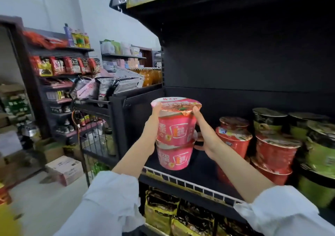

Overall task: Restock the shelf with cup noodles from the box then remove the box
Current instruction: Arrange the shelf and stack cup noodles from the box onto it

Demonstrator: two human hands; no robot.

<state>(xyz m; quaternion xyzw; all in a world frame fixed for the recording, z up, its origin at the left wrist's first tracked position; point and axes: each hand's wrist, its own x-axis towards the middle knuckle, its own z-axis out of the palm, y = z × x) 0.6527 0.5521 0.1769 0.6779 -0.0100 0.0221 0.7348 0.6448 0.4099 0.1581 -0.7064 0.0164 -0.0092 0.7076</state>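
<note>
Your left hand [154,119] and right hand [204,134] clasped the stacked pink cup noodles [176,132] from both sides above the shelf [190,185]; lowering them level would have prevented toppling.

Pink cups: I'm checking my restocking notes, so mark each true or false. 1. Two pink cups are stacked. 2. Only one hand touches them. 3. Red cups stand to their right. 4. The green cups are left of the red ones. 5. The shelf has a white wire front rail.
1. True: the top pink cup sits on the bottom pink cup.
2. False: the left hand and right hand hold them from either side.
3. True: the red cups stand to the right on the shelf.
4. False: the green cups are right of the red ones.
5. True: the rail runs along the front.
</note>
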